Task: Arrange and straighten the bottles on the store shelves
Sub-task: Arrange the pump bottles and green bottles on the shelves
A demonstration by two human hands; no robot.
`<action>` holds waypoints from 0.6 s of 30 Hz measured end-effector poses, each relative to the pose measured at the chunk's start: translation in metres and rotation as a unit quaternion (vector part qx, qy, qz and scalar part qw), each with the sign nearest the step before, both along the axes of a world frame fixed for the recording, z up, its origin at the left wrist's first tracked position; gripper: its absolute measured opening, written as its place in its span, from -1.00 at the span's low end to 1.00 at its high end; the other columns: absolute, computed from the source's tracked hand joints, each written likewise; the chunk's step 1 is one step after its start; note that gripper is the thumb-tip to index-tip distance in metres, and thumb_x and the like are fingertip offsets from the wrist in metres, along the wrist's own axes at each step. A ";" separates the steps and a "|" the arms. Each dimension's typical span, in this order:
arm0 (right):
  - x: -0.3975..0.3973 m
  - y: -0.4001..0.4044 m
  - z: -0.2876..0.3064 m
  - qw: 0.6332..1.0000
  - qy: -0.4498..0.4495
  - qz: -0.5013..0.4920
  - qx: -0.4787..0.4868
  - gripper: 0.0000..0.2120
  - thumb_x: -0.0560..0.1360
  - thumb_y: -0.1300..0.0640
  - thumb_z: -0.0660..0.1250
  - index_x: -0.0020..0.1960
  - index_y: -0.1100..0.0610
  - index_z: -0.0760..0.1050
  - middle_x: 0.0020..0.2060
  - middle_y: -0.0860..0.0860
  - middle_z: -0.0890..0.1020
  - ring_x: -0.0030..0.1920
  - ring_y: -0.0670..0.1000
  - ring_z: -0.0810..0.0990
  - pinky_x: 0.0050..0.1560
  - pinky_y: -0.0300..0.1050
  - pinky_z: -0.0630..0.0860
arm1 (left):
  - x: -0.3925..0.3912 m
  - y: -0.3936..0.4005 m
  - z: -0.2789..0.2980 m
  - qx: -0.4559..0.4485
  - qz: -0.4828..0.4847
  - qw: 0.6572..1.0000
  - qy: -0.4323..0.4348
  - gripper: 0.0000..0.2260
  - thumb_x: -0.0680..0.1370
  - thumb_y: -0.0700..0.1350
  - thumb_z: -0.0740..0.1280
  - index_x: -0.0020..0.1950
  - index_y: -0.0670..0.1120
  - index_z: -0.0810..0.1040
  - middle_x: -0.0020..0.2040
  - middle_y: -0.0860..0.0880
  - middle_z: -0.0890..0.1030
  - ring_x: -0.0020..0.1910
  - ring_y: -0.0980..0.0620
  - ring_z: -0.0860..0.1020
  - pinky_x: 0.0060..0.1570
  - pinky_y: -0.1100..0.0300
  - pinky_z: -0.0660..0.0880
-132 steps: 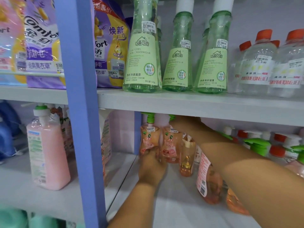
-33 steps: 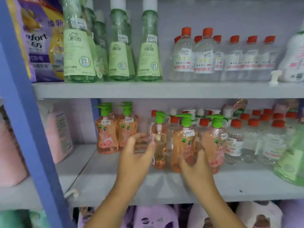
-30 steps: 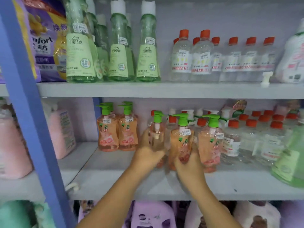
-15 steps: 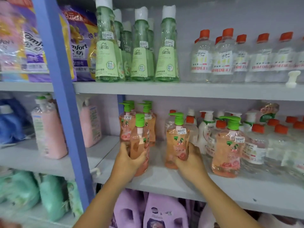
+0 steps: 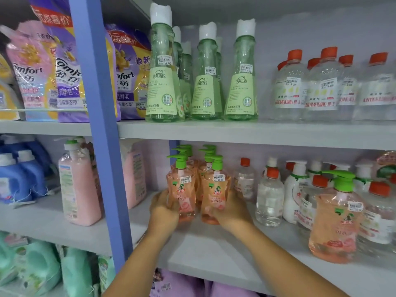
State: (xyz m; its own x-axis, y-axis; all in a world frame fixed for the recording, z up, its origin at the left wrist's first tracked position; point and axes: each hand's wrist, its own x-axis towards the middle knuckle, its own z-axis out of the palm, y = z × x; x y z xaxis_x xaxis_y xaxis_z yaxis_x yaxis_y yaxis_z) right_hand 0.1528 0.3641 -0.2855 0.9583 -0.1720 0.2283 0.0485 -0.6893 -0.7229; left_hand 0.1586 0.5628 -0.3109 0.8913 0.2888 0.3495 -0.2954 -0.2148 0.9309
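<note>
The left hand [image 5: 164, 207] curls round the lower body of one orange pump bottle [image 5: 181, 189], and the right hand [image 5: 230, 207] curls round the base of a second orange pump bottle [image 5: 215, 192] just beside it. Both bottles stand upright on the middle shelf [image 5: 205, 251], labels facing out, their sides touching or nearly so (the gap between them is too narrow to judge). Their green pump heads point left.

Directly behind the pair stand more orange pump bottles [image 5: 196, 159] of the same kind, so the two in hand look like the front row of a block being formed against the left end of this bay, near the blue upright [image 5: 100, 133].

The step in hand appears to be seating these two bottles into line with the ones behind. The next move likely calls for a small push back and a slight twist so the labels sit square, then release.

Further right, a lone orange bottle [image 5: 334, 219] stands near the shelf's front edge, well apart from its group and in front of the clear red-capped bottles [image 5: 270, 198]. It probably belongs with the block at left, so it seems the next candidate to collect.

On the upper shelf, the tall green bottles [image 5: 205, 82] stand upright.
</note>
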 end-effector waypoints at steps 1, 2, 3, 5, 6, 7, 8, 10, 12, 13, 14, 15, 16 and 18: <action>0.003 0.003 0.000 1.000 -0.004 0.002 -0.001 -0.30 0.33 -0.21 0.54 0.37 -0.02 0.39 0.24 -0.05 0.59 0.22 0.05 0.60 0.20 0.01 0.57 | 0.003 -0.001 0.000 0.018 -0.001 1.000 -0.014 -0.70 0.67 -0.12 0.28 0.34 0.21 0.52 0.30 0.02 0.54 0.13 -0.05 0.65 0.07 0.00 0.66; 0.006 0.005 -0.002 1.000 -0.006 0.005 -0.004 -0.32 0.33 -0.22 0.53 0.35 -0.03 0.41 0.24 -0.04 0.60 0.22 0.05 0.60 0.21 0.02 0.58 | 0.005 -0.002 0.001 0.030 -0.011 0.999 -0.026 -0.71 0.65 -0.06 0.29 0.24 0.34 0.50 0.22 0.15 0.58 0.10 0.04 0.67 0.01 0.09 0.66; 0.008 0.009 -0.003 1.000 -0.008 0.005 -0.011 -0.32 0.32 -0.24 0.52 0.35 -0.03 0.42 0.25 -0.03 0.59 0.23 0.06 0.60 0.21 0.04 0.58 | 0.006 -0.002 0.001 0.038 -0.026 0.998 -0.036 -0.74 0.60 0.02 0.32 0.20 0.38 0.52 0.13 0.25 0.64 0.05 0.15 0.68 -0.04 0.17 0.65; 0.011 0.015 -0.005 0.999 -0.016 -0.006 -0.027 -0.29 0.32 -0.25 0.52 0.37 -0.02 0.42 0.28 0.01 0.57 0.26 0.10 0.58 0.21 0.06 0.58 | 0.012 -0.003 0.000 0.046 -0.052 0.997 -0.047 -0.69 0.49 0.16 0.41 0.22 0.35 0.53 0.05 0.27 0.70 -0.01 0.23 0.70 -0.08 0.21 0.65; 0.013 0.018 -0.006 0.999 -0.024 -0.014 -0.030 -0.27 0.33 -0.25 0.53 0.39 0.00 0.40 0.29 0.03 0.55 0.28 0.11 0.57 0.21 0.07 0.58 | 0.016 -0.004 0.000 0.035 -0.061 0.996 -0.049 -0.65 0.46 0.14 0.46 0.23 0.32 0.53 0.04 0.23 0.72 -0.02 0.21 0.71 -0.09 0.18 0.66; 0.015 0.020 -0.008 0.999 -0.031 -0.019 -0.029 -0.25 0.34 -0.24 0.54 0.41 0.01 0.38 0.31 0.04 0.53 0.29 0.11 0.56 0.22 0.07 0.58 | 0.020 -0.006 0.001 0.026 -0.069 0.996 -0.048 -0.65 0.45 0.07 0.49 0.20 0.30 0.55 0.03 0.19 0.73 -0.04 0.16 0.72 -0.11 0.13 0.67; 0.016 0.022 -0.009 0.999 -0.038 -0.023 -0.030 -0.22 0.35 -0.24 0.54 0.43 0.02 0.34 0.32 0.05 0.52 0.31 0.12 0.54 0.22 0.06 0.57 | 0.025 -0.007 0.002 0.016 -0.074 0.996 -0.051 -0.66 0.45 -0.01 0.50 0.16 0.30 0.57 -0.01 0.17 0.74 -0.07 0.13 0.73 -0.15 0.10 0.68; 0.016 0.024 -0.013 0.998 -0.050 -0.028 -0.034 -0.19 0.35 -0.26 0.53 0.46 0.02 0.29 0.33 0.04 0.50 0.32 0.11 0.52 0.22 0.05 0.56 | 0.034 -0.009 0.000 0.009 -0.067 0.996 -0.051 -0.65 0.43 -0.11 0.48 0.08 0.30 0.60 -0.07 0.17 0.74 -0.13 0.13 0.73 -0.24 0.19 0.66; 0.017 0.024 -0.019 0.997 -0.065 -0.023 -0.024 -0.17 0.35 -0.27 0.51 0.47 0.02 0.27 0.33 0.01 0.49 0.33 0.08 0.50 0.24 0.05 0.55 | 0.040 -0.008 -0.004 -0.006 -0.066 0.995 -0.069 -0.67 0.46 -0.15 0.47 0.12 0.21 0.61 -0.05 0.13 0.74 -0.10 0.10 0.73 -0.24 0.26 0.63; 0.017 0.024 -0.021 0.997 -0.073 -0.021 -0.019 -0.17 0.36 -0.27 0.51 0.48 0.03 0.27 0.34 0.01 0.49 0.34 0.07 0.49 0.26 0.05 0.54 | 0.043 -0.007 -0.009 -0.019 -0.067 0.994 -0.082 -0.70 0.48 -0.15 0.47 0.15 0.14 0.61 -0.04 0.09 0.75 -0.08 0.06 0.73 -0.21 0.22 0.64; 0.018 0.023 -0.022 0.997 -0.078 -0.020 -0.016 -0.17 0.36 -0.27 0.51 0.47 0.04 0.28 0.34 0.00 0.49 0.34 0.06 0.48 0.27 0.05 0.53 | 0.045 -0.007 -0.012 -0.036 -0.071 0.993 -0.092 -0.73 0.49 -0.12 0.47 0.17 0.08 0.62 -0.03 0.03 0.75 -0.06 -0.01 0.73 -0.15 0.11 0.67; 0.019 0.022 -0.023 0.996 -0.083 -0.019 -0.012 -0.17 0.36 -0.26 0.52 0.47 0.04 0.29 0.34 0.00 0.50 0.34 0.06 0.49 0.28 0.05 0.52 | 0.044 -0.007 -0.012 -0.044 -0.078 0.991 -0.095 -0.71 0.47 -0.06 0.49 0.19 0.02 0.62 -0.01 -0.03 0.75 -0.03 -0.10 0.73 -0.07 -0.04 0.69; 0.019 0.021 -0.023 0.996 -0.085 -0.018 -0.009 -0.18 0.36 -0.25 0.52 0.48 0.04 0.30 0.34 0.00 0.50 0.34 0.05 0.49 0.29 0.04 0.51 | 0.045 -0.006 -0.012 -0.056 -0.085 0.990 -0.098 -0.64 0.43 0.01 0.52 0.20 -0.02 0.62 0.01 -0.08 0.74 0.01 -0.20 0.72 0.00 -0.20 0.67; 0.021 0.020 -0.026 0.996 -0.083 -0.016 0.002 -0.21 0.37 -0.22 0.52 0.48 0.01 0.32 0.35 -0.04 0.52 0.34 0.03 0.51 0.32 0.02 0.50 | 0.045 -0.006 -0.014 -0.085 -0.105 0.985 -0.104 -0.49 0.35 0.09 0.55 0.24 -0.08 0.61 0.07 -0.17 0.72 0.05 -0.30 0.69 0.06 -0.36 0.60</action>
State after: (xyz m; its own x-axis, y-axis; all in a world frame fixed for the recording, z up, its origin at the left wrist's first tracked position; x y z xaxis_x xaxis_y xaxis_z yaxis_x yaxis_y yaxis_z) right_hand 0.1736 0.3837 -0.3111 0.9012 -0.2024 0.3832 0.1466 -0.6897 -0.7091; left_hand 0.2040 0.5569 -0.3246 0.8518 0.1746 0.4939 -0.5053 0.0249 0.8626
